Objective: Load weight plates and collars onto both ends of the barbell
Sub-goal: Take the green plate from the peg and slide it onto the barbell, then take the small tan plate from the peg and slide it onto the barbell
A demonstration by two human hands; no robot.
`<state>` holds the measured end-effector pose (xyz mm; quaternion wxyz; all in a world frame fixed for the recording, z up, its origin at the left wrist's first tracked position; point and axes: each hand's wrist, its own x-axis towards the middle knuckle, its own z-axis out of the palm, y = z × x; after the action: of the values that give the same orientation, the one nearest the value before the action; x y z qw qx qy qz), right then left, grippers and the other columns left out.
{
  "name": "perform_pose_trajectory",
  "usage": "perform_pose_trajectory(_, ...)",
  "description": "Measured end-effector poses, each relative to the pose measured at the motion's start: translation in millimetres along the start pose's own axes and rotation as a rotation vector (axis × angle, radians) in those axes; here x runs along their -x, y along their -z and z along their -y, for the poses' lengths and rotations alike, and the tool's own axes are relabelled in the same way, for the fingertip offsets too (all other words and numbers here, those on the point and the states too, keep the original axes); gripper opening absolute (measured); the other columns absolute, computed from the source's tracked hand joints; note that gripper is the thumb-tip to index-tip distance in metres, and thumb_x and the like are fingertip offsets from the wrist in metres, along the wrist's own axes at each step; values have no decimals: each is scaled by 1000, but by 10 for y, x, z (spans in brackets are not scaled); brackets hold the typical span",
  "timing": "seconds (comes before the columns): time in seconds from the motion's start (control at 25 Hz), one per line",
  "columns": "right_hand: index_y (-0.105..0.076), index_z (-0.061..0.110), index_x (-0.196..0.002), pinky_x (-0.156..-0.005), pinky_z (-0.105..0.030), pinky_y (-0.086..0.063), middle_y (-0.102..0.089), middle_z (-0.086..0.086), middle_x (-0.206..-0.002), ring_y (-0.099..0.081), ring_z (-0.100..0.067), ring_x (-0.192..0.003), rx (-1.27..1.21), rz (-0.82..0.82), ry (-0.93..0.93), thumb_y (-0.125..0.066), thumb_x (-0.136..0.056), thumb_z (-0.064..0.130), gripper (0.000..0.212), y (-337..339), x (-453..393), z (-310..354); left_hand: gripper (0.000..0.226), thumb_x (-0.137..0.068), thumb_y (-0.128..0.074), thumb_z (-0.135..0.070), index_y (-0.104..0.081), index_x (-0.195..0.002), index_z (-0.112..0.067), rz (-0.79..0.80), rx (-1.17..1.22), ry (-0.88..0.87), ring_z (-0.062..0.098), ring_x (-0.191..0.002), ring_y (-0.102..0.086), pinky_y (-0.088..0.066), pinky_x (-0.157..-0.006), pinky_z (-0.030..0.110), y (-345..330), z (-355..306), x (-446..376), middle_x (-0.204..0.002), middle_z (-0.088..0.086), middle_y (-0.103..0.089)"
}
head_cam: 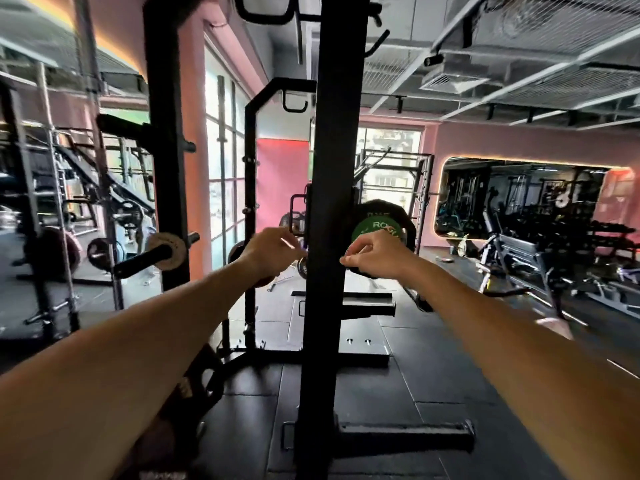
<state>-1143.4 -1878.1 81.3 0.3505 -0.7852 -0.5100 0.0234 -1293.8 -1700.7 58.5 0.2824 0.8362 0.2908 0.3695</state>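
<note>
The plate [377, 225], black with a green centre lettered "ROG…", hangs just behind our right hand [375, 251], its left part hidden by the black post [332, 202] that fills the middle of our view. We cannot make out the bar it sits on; the post and our hands cover it. The plate's face is turned roughly toward us, so its axis seems to run away from us into the room, though the blur keeps us from being sure.

Our right fingers [349, 259] are curled tight, thumb and forefinger pinched together at the plate's lower edge; whether they hold a collar or something small we cannot tell. Our left hand [273, 251] reaches to the other side of the post, fingers bent, tips near a dark plate edge [303, 266] beside the post; its grip is hard to read.

Left of our left hand, a peg [149, 256] with a pale disc sticks out from another upright [166, 168]. Below our fingers lies dark rubber floor [433, 375] and the rack's feet. Farther off stand windows [221, 168], pink walls, a lit mirror [526, 199] on the right, benches and machines, all smeared. Overhead run mesh panels and ducts.
</note>
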Motion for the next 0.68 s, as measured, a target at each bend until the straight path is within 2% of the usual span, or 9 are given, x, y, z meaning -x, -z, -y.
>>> perform_pose_trajectory(0.08, -73, 23, -85, -68, -22, -50, -68, 6, -76, -66, -14, -77, -8, 42, 26, -78, -85, 33, 11, -244, 42, 195, 18, -79, -81, -29, -67, -67, -27, -16, -35, 40, 18, -69, -70, -62, -71, 33, 279, 188, 134, -70, -11, -69)
perform_pose_trajectory(0.12, -73, 24, -86, -70, -22, -51, -68, 7, -76, -67, -13, -78, -3, 67, 37, -79, -85, 33, 11, -370, 46, 289, 19, -79, -80, -27, -68, -65, -26, -21, -37, 52, 14, -63, -70, -62, -66, 31, 404, 309, 186, -66, -11, -70)
perform_pose_trajectory(0.2, -75, 21, -90, -78, -26, -53, -68, 6, -79, -68, -15, -83, -5, 112, 47, -79, -85, 33, 13, -629, 11, 466, 22, -80, -80, -22, -68, -63, -27, -34, -27, 70, 8, -49, -64, -57, -48, 25, 637, 584, 280, -61, -13, -69)
perform_pose_trajectory(0.28, -77, 16, -95, -75, -24, -51, -67, 5, -77, -66, -15, -80, -16, 140, 46, -79, -85, 31, 18, -910, -64, 638, 15, -81, -80, -24, -69, -72, -26, -32, -36, 102, 13, -49, -62, -53, -43, 25, 859, 893, 353, -68, -7, -69)
perform_pose_trajectory(0.36, -77, 14, -96, -72, -21, -50, -67, 5, -77, -65, -13, -79, -33, 177, 45, -79, -86, 30, 19, -1244, -183, 823, 10, -83, -79, -25, -70, -78, -23, -34, -41, 135, 18, -55, -63, -56, -50, 27, 1136, 1231, 395, -69, -3, -68)
perform_pose_trajectory(0.44, -76, 15, -94, -75, -24, -51, -68, 3, -82, -65, -15, -84, -45, 225, 63, -79, -86, 29, 17, -1677, -358, 1080, 15, -83, -79, -25, -67, -75, -26, -64, -40, 172, 19, -62, -65, -55, -54, 26, 1541, 1647, 377, -71, -5, -68)
perform_pose_trajectory(0.6, -73, 20, -89, -82, -32, -53, -71, -5, -93, -68, -21, -91, -40, 258, 117, -78, -86, 29, 11, -2572, -823, 1728, 14, -82, -79, -23, -68, -74, -26, -145, -56, 233, 21, -68, -69, -55, -50, 23, 2446, 2572, 231, -79, 2, -72)
perform_pose_trajectory(0.68, -71, 20, -86, -77, -31, -50, -70, -7, -89, -66, -22, -87, -56, 258, 131, -79, -86, 28, 11, -2889, -1027, 1999, 13, -81, -79, -26, -68, -74, -26, -146, -91, 252, 22, -77, -70, -59, -65, 31, 2767, 2919, 109, -83, 2, -73)
